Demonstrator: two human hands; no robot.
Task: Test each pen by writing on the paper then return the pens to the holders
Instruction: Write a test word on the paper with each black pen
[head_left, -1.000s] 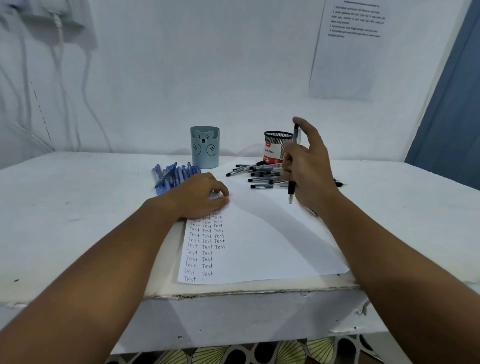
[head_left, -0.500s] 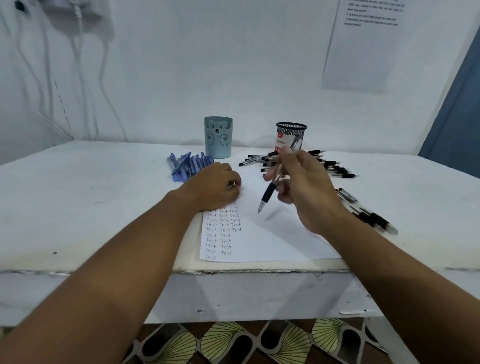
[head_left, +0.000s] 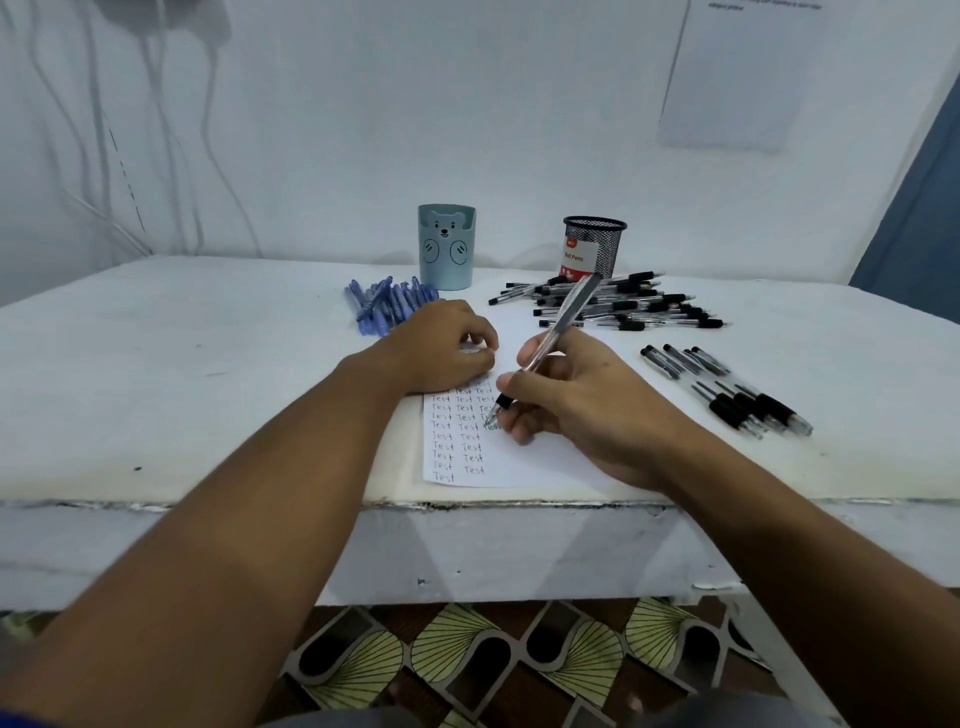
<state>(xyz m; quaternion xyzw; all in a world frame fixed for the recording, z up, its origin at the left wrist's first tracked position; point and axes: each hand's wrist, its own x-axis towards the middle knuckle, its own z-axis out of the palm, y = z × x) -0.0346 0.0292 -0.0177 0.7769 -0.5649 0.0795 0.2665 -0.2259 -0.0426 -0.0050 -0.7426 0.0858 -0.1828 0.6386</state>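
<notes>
On the tabletop, close to the front edge, writing on the paper with a black pen. Gripping that pen in the fingers of the right hand, tip down and touching the sheet in the third column of "Test" words. Pinning the top left of the paper with the left hand, fingers curled in, nothing seen inside them.

Going by the words, lots of pens tried so far: two long columns and part of a third. Looks like less than half done, though. Nothing sticking out of the blue bear cup or the black mesh cup, so no pens put back yet. Lying loose: a bunch of blue pens just beside the bear cup, a big pile of black pens in front of the mesh cup, and a small row of black pens off to the right.

Plenty of white paper free to the right for more words. Bare tabletop on the far left too. Best to mind the front edge, very near the bottom of the sheet, and the small row near the right wrist, easy to bump.
</notes>
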